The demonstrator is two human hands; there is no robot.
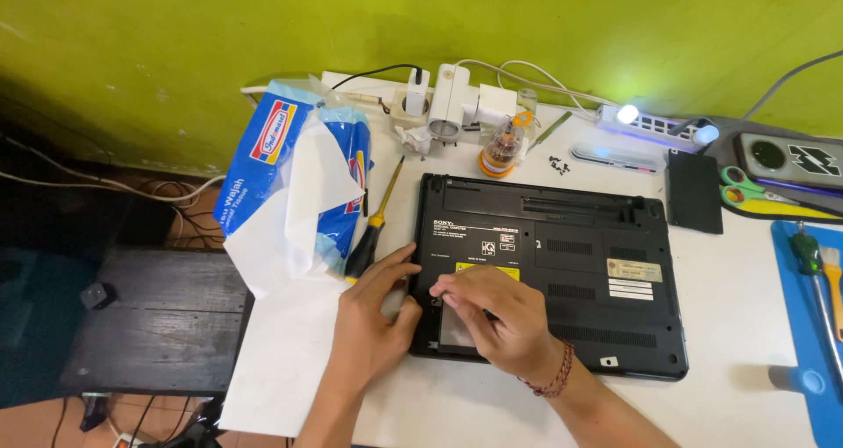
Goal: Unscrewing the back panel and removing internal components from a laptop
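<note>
One black laptop point(562, 272) lies upside down on the white table point(738, 325), base facing up, hinge edge away from the person, front edge nearest them. Base shows vent slots, several pale labels, one yellow sticker partly under the fingers, and an open bay at the near-left corner with a grey drive point(458, 328) seated in it. Both hands work at that corner. Left hand point(373, 321) rests against the laptop's left edge, thumb and forefinger spread along the case, gripping nothing that shows. Right hand point(496, 312), with one red cord bracelet point(551, 375) at the wrist, lies flat over the bay, fingertips pressed onto the drive's far edge; whether it pinches anything cannot be told, since the palm covers the spot. One black cover panel point(694, 191) lies on the table just past the laptop's right rear corner. One yellow-handled screwdriver point(376, 224) lies just left of the laptop. One blue tissue pack point(290, 167) with a white sheet pulled out stands left of that. One pair of green scissors point(755, 191) lies far right, near one blue mat point(803, 316) with two tools, probably a screwdriver and a brush. A small cluster of dark screws point(557, 162) sits behind the laptop, too small to count.
</note>
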